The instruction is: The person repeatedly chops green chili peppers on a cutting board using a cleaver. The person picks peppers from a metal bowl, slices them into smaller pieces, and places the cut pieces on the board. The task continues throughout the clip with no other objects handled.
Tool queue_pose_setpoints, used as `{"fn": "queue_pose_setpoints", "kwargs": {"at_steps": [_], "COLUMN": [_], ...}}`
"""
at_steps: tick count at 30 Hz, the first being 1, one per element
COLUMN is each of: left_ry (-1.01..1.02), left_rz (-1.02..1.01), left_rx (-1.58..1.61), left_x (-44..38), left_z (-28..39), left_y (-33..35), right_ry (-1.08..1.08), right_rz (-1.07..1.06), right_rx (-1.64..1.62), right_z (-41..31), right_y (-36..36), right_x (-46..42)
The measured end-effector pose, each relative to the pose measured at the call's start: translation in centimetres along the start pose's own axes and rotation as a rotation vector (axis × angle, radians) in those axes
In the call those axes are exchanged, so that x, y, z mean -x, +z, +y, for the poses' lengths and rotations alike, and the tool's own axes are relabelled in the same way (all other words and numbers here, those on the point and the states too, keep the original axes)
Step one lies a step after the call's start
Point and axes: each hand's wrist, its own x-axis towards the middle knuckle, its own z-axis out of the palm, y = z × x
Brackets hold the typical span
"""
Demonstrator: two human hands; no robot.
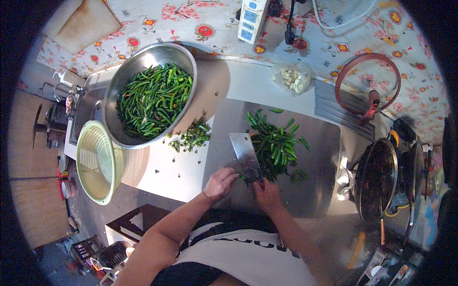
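Note:
My right hand grips a cleaver at its near end, with the broad blade pointing away from me. Just left of the blade, my left hand pinches a green chili pepper, mostly hidden by the fingers. Both hands are over a metal cutting board. A heap of green chili peppers lies on the board, to the right of the blade. On the white counter beyond the board's left edge sits a small pile of cut pepper stem ends.
A large steel bowl full of green chilies stands at the back left, with a yellow-green plastic colander beside it. Garlic cloves in a clear bag sit behind the board. Pans stand at the right; a power strip hangs on the wall.

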Motion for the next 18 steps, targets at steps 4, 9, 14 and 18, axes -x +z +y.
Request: {"fn": "queue_pose_setpoints", "kwargs": {"at_steps": [4,9,14,18], "left_ry": [0.005,0.035,0.043,0.103], "left_rz": [-0.005,-0.003,-0.081,-0.095], "left_rx": [0.012,-0.001,-0.027,-0.086], "left_x": [-0.1,0.2,0.7,0.8], "left_z": [0.1,-0.2,-0.2,0.0], "left_y": [0.1,0.2,-0.2,-0.8], "right_ry": [0.092,0.041,0.042,-0.026], "right_rz": [0.0,0.01,-0.056,-0.054], "right_rx": [-0.035,-0.017,-0.028,0.028], "right_z": [1.5,2.0,-0.1,-0.2], "right_y": [0.3,0.5,-0.8,-0.6], "right_x": [0.3,0.2,-0.2,-0.2]}}
